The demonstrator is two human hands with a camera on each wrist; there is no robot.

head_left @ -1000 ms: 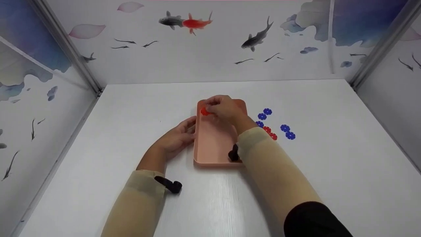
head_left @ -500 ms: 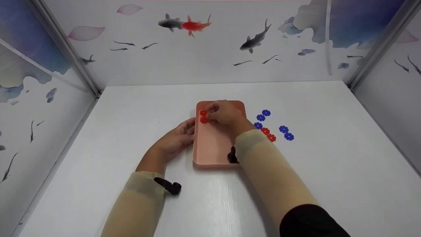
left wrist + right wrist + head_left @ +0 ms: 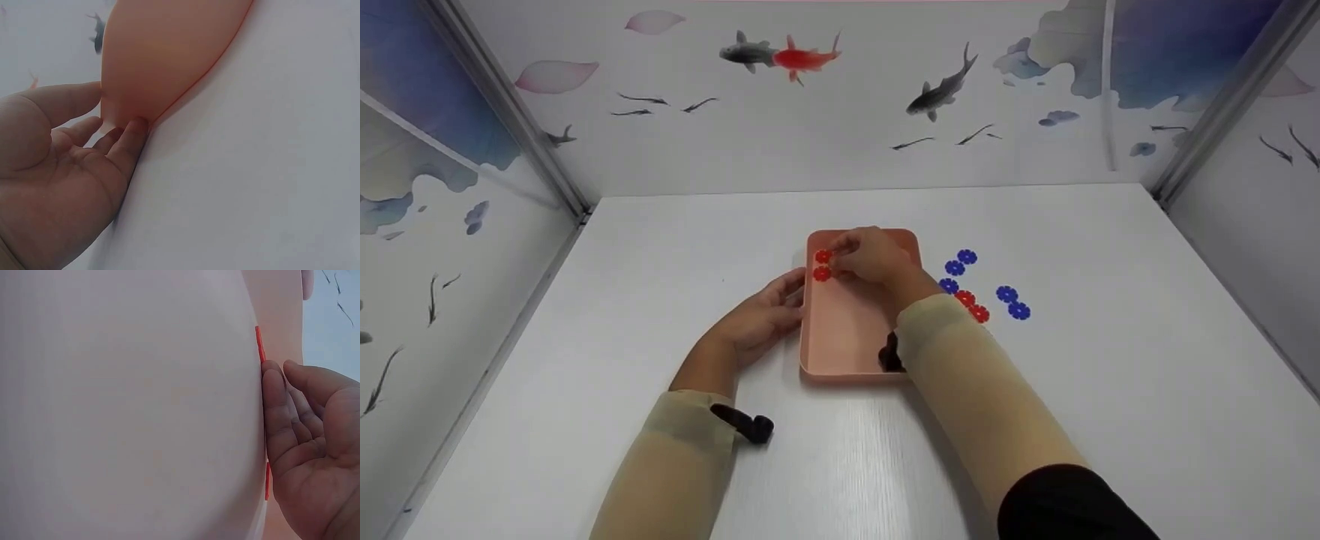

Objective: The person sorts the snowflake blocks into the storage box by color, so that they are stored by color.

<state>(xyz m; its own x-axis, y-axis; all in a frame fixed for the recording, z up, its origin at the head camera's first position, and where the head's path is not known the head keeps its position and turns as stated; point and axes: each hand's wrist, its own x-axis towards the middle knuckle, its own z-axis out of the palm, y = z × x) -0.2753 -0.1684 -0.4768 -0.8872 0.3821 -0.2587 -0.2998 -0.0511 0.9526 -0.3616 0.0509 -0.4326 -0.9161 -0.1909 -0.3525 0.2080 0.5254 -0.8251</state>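
Observation:
A pink rectangular tray [image 3: 847,337] lies on the white table. Two red flower-shaped discs, a far one [image 3: 823,256] and a nearer one [image 3: 821,274], lie flat at its far left, one behind the other. My right hand [image 3: 874,255] is over the tray, fingertips right beside these discs. In the right wrist view its thumb stands apart from the fingers, with no disc visible between them. Another red disc edge [image 3: 267,481] shows below that hand. My left hand [image 3: 765,315] touches the tray's left side with nearly straight fingers, palm visible in the left wrist view.
Right of the tray lie several blue flower discs [image 3: 967,257] and two red ones [image 3: 979,313]. A separate blue pair [image 3: 1018,310] sits farther right. Patterned panels [image 3: 840,135] enclose the table at the back and sides.
My right hand has shifted slightly nearer and let go of a red disc, which now lies just in front of the other. That disc slid slightly left. The left hand stays at the tray.

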